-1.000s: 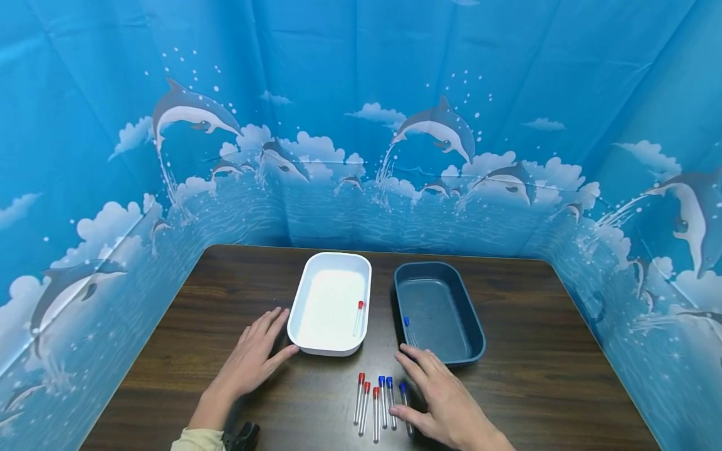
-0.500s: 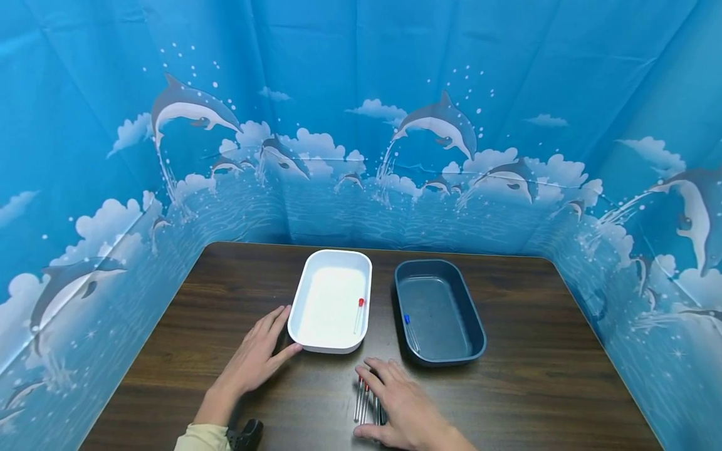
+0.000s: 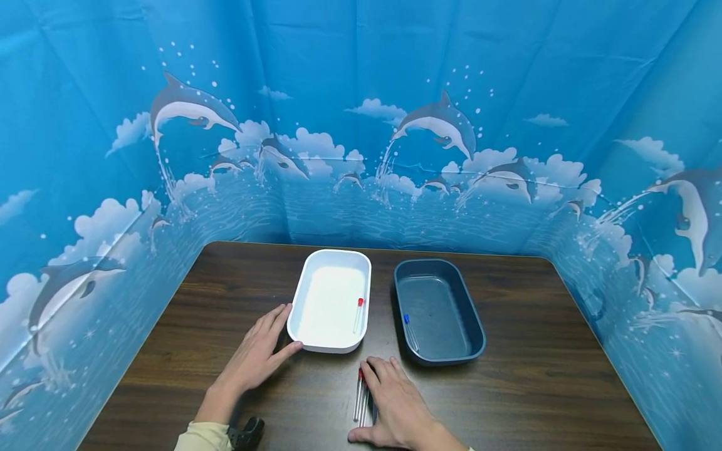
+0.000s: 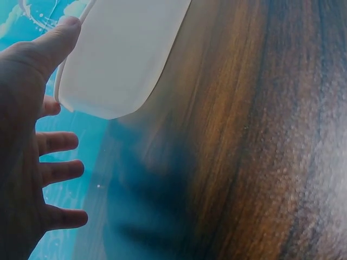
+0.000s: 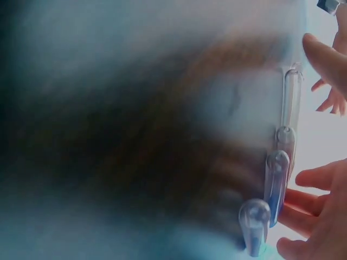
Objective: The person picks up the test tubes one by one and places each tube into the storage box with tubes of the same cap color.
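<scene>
My left hand (image 3: pixel 254 351) lies at the left side of the white tray (image 3: pixel 329 294), fingers spread and thumb at the near corner. In the left wrist view the thumb (image 4: pixel 62 40) overlaps the tray's edge. My right hand (image 3: pixel 397 404) is over a group of capped test tubes (image 3: pixel 358 401), covering most of them. A red cap (image 3: pixel 361 374) and clear tube bodies show left of it. In the right wrist view its thumb and fingers are apart, with several tubes (image 5: pixel 293 97) beside the fingertips. A red-capped tube (image 3: pixel 358 315) lies in the white tray.
Right of the white tray stands a dark blue tray (image 3: pixel 437 300) with a blue-capped tube (image 3: pixel 412 334) inside. The dark wood table (image 3: pixel 536 369) reaches back to a dolphin-print curtain (image 3: pixel 361 125). A black band (image 3: pixel 245 432) is on the left wrist.
My right hand has moved left from beside the dark tray's near edge to over the tubes, hiding the blue-capped ones. The left hand has stayed nearly still at the white tray.
</scene>
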`<state>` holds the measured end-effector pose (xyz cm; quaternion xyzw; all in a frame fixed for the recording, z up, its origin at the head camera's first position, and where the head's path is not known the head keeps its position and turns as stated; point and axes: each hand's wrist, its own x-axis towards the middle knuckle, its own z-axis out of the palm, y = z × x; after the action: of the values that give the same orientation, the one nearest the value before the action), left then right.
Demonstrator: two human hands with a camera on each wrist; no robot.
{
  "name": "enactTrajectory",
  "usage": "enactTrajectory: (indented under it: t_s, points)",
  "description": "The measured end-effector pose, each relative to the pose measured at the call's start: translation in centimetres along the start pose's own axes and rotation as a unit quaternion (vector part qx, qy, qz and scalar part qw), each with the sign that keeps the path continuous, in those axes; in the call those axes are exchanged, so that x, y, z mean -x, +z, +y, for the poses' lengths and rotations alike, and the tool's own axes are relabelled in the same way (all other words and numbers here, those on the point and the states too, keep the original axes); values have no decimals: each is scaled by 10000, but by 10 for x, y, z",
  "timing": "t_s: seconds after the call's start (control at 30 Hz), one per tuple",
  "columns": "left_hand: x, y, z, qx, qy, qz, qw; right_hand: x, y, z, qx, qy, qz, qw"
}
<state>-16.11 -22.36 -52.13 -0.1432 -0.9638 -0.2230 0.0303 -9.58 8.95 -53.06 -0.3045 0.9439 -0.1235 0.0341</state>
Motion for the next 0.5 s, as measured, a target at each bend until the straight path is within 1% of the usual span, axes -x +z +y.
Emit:
enactTrajectory:
  t_s: [0.17,0.33,0.5]
  points:
    - [0,1,0,-14,0,-1,10000,-3,1,-1,162,67,-95,9998]
    - [0,2,-1,11,-51,-33,10000,-6,0,-4,96,205,-349,9991]
    - [0,3,-1,140,-102,-30,9998,-7,-2,-5,125,230,-419,9988]
